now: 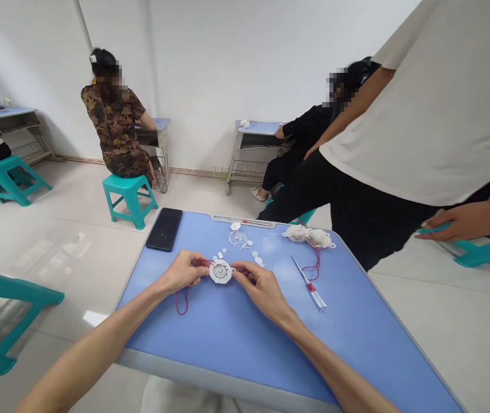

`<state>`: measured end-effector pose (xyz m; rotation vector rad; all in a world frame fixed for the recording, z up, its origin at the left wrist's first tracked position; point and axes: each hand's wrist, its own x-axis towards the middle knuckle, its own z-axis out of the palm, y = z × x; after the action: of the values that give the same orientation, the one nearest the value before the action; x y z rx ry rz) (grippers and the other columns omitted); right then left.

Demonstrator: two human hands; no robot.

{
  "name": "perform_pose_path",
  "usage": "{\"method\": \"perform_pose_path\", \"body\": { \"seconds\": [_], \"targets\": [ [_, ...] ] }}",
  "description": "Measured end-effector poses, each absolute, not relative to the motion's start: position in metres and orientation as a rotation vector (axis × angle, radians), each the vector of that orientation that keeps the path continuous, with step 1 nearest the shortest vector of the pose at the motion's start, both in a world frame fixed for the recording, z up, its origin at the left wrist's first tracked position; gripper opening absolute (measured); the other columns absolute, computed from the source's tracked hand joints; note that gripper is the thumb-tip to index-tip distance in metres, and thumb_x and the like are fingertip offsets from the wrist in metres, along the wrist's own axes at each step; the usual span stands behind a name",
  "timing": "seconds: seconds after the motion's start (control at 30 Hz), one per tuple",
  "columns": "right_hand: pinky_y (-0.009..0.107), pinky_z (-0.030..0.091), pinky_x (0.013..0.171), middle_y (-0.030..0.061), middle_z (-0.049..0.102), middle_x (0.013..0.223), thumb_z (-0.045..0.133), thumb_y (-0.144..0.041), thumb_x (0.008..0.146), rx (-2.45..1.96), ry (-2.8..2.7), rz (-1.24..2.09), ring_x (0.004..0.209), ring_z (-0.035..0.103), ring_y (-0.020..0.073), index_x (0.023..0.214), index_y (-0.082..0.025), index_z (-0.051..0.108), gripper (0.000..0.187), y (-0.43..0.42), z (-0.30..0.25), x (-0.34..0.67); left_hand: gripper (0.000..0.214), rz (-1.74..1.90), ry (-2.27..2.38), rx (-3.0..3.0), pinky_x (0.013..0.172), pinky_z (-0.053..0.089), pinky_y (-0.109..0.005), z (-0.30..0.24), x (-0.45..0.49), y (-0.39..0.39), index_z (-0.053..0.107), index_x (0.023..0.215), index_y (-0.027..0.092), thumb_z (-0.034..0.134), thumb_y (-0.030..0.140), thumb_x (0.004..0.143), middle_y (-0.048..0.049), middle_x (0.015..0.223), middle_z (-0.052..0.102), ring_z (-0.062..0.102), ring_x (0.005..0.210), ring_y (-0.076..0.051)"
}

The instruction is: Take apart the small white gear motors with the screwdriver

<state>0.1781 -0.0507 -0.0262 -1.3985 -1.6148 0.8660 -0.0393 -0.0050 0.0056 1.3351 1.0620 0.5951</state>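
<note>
My left hand (182, 272) and my right hand (257, 289) pinch a round white plastic housing (220, 271) from both sides, just above the blue table top (236, 338). A thin red wire (182, 302) loops down from it beside my left hand. Small white plastic discs (257, 258) and a clear plastic cover (237, 238) lie just beyond my hands. Farther right sit a pair of white motor-like units (307, 234) with red wire. A screwdriver with a red and clear handle (312, 289) lies to the right of my right hand.
A black smartphone (164, 229) lies at the table's far left corner. A standing person's hand (464, 222) hangs close to the right of the table. Several people sit at desks beyond, and teal plastic stools (129, 198) stand on the tiled floor.
</note>
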Motion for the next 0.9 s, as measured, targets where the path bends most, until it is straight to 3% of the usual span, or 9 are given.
{"method": "perform_pose_path", "body": {
  "seconds": [0.17,0.53,0.9],
  "targets": [
    [0.035,0.052,0.076,0.0058,0.077,0.092,0.059,-0.043,0.083,-1.466,-1.525,0.995,0.079,0.067,0.0212,0.093,-0.02,0.075,0.03,-0.048,-0.018,0.175,0.027,0.609,1.101,1.398,0.04,0.026,-0.02,0.004,-0.037,-0.005,0.068,0.088,0.01,0.07,0.03,0.07,0.0049,0.057,0.053,0.036,0.04,-0.004],
    [0.031,0.049,0.067,0.0036,0.073,0.079,0.059,-0.04,0.08,-1.48,-1.542,0.998,0.07,0.064,0.0182,0.085,-0.019,0.074,0.027,-0.047,-0.012,0.178,0.026,0.523,1.2,1.661,0.047,0.035,-0.02,0.006,-0.038,-0.005,0.073,0.093,0.011,0.064,0.028,0.076,0.0009,0.065,0.063,0.045,0.046,-0.007],
    [0.027,0.047,0.061,0.0015,0.068,0.072,0.056,-0.04,0.083,-1.445,-1.652,0.966,0.065,0.059,0.0153,0.085,-0.02,0.072,0.025,-0.044,-0.013,0.179,0.028,0.534,1.195,1.867,0.062,0.047,-0.022,0.004,-0.041,0.001,0.077,0.097,0.014,0.065,0.025,0.075,-0.0032,0.077,0.073,0.061,0.067,-0.014]
  ]
}}
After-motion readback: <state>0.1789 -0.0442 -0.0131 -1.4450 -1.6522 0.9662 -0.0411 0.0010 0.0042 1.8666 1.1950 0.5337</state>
